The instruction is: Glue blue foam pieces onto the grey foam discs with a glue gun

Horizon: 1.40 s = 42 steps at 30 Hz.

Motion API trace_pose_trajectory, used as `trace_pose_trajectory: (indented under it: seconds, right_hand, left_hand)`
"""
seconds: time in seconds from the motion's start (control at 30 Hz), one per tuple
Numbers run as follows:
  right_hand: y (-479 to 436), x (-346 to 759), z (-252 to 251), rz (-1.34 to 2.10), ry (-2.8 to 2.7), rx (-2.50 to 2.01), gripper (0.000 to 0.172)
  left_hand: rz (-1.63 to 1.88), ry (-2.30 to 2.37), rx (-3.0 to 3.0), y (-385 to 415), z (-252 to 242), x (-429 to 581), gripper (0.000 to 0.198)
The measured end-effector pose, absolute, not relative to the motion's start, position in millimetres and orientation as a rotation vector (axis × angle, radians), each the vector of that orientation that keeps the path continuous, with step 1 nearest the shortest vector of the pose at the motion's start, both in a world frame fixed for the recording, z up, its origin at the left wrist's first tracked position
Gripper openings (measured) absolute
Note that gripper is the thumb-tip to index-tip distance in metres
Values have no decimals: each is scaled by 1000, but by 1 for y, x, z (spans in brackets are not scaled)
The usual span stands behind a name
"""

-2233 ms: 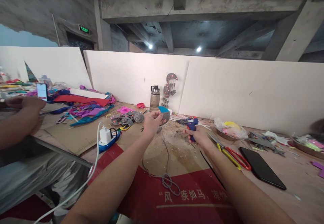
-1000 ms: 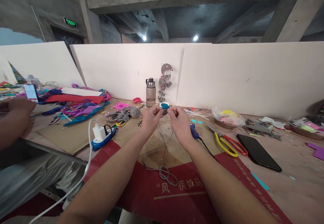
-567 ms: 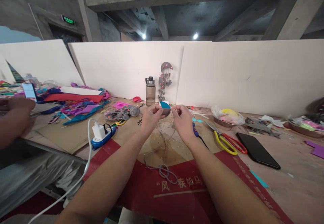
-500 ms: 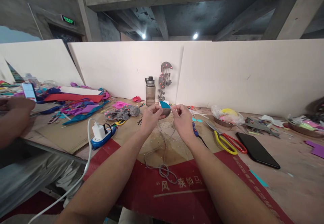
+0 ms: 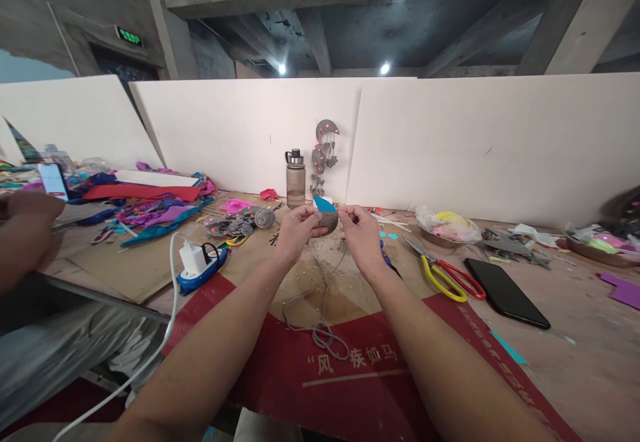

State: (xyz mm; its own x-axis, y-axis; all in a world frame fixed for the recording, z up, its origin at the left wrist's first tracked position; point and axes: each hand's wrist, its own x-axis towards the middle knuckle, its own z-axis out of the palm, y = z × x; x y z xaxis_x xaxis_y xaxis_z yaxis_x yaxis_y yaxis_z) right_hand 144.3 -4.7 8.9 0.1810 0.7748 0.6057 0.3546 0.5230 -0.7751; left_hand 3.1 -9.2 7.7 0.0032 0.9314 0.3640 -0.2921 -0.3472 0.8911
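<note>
My left hand (image 5: 296, 229) is closed on a small grey and teal felt piece (image 5: 326, 213), held above the table. My right hand (image 5: 361, 233) pinches a thin grey string at the piece's right edge. The string (image 5: 320, 295) hangs down from my hands and ends in a coil (image 5: 327, 342) on the red banner (image 5: 360, 375). A blue glue gun (image 5: 386, 262) lies on the table just behind my right wrist, mostly hidden.
Yellow and red scissors (image 5: 447, 277) and a black phone (image 5: 506, 293) lie to the right. A blue power strip with a white charger (image 5: 197, 265) sits on the left. A water bottle (image 5: 295, 178) and a grey hanging ornament (image 5: 324, 150) stand by the white boards. Another person's arm (image 5: 25, 229) is far left.
My right hand has let go of the glue gun, which now lies on the table, and has come to the felt piece to pinch the string. The view has tilted slightly.
</note>
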Motion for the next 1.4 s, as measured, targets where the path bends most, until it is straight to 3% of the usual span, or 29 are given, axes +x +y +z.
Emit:
trace_pose_trajectory:
  seconds: [0.63, 1.03, 1.4]
  right_hand:
    - [-10, 148, 17, 1228, -1171, -767, 30]
    - [-4, 154, 14, 1424, -1199, -712, 31]
    - [-1, 147, 5, 1540, -1055, -612, 37]
  left_hand:
    - [1446, 724, 1280, 0, 6, -8, 31]
    - [1303, 663, 1305, 14, 0, -20, 31]
    - [1277, 701, 1272, 10, 3, -19, 43]
